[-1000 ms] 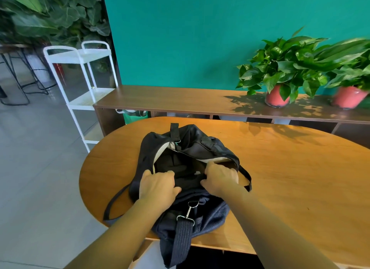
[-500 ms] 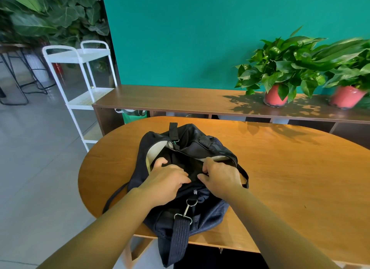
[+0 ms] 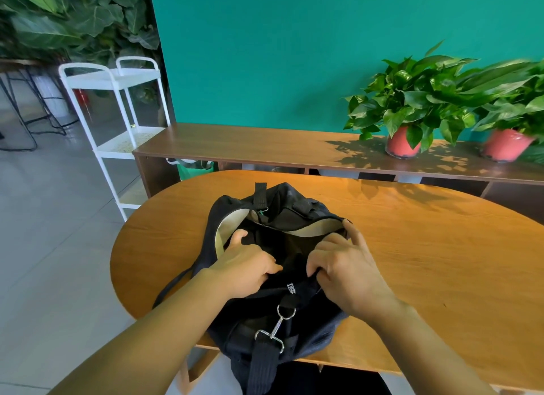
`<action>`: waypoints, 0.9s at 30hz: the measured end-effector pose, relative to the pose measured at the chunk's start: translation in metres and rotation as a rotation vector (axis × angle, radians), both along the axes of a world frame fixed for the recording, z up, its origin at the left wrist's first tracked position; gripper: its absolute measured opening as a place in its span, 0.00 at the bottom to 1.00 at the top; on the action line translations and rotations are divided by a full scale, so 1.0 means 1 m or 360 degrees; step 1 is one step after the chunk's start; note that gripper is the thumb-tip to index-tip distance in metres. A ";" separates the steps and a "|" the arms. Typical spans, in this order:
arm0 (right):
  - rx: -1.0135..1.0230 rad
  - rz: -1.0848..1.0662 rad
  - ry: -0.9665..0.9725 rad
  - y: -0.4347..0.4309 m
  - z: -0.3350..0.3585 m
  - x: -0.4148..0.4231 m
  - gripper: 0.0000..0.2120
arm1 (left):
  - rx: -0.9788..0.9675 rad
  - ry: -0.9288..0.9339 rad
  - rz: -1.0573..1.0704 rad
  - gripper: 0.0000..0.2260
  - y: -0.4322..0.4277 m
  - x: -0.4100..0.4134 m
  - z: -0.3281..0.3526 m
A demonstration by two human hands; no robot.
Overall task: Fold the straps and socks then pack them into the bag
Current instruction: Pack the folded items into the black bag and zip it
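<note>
Grips the near lip of the black bag [image 3: 294, 206], slumped at the near edge of the wooden table [image 3: 426, 247], with left hand [image 3: 247, 265] and right hand [image 3: 350, 274] both curled into the fabric, probably spreading the mouth for packing; shows no loose straps or socks.

bag [image 3: 294, 209]: 1 | left hand [image 3: 247, 265], right hand [image 3: 347, 274] — 2 | potted plants [image 3: 412, 100] [image 3: 512, 100]: 2 | white cart [image 3: 117, 79]: 1 | table [image 3: 426, 247]: 1

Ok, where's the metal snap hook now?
Head view, low centre: the metal snap hook lies on the near side of the bag, just below the left hand and right hand.
</note>
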State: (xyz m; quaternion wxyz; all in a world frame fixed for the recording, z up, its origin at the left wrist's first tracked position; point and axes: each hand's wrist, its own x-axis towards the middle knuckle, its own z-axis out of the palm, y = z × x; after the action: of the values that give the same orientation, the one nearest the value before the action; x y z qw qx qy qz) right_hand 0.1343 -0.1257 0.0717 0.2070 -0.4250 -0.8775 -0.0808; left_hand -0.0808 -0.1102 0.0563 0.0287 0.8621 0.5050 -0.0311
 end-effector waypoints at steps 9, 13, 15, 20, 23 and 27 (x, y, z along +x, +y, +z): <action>-0.0156 -0.0045 0.0207 0.003 -0.015 0.003 0.11 | -0.0379 -0.0484 0.0203 0.07 0.004 0.010 0.009; -0.0081 -0.0037 0.0327 -0.001 -0.001 -0.001 0.09 | -0.0315 -0.0016 0.0175 0.06 -0.003 0.027 0.013; -0.0044 -0.0030 0.0360 -0.002 0.005 -0.002 0.08 | -0.0309 0.0160 0.0181 0.09 -0.005 0.035 0.016; -0.0162 -0.0085 0.0214 0.000 -0.004 0.003 0.10 | -0.0485 -0.0152 0.0169 0.06 0.003 0.018 0.023; -0.0199 -0.0101 0.0283 -0.003 -0.003 0.005 0.11 | -0.0228 -0.0345 0.0189 0.06 0.019 -0.002 0.036; -0.0005 -0.0179 0.0609 -0.016 0.012 -0.002 0.12 | 0.0305 -0.0519 0.0352 0.08 0.041 -0.024 0.056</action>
State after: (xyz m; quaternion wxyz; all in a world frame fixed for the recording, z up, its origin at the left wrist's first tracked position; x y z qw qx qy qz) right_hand 0.1320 -0.1418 0.0832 0.3645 -0.4811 -0.7972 -0.0086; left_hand -0.1051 -0.0693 0.1125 0.0310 0.7939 0.5857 0.1602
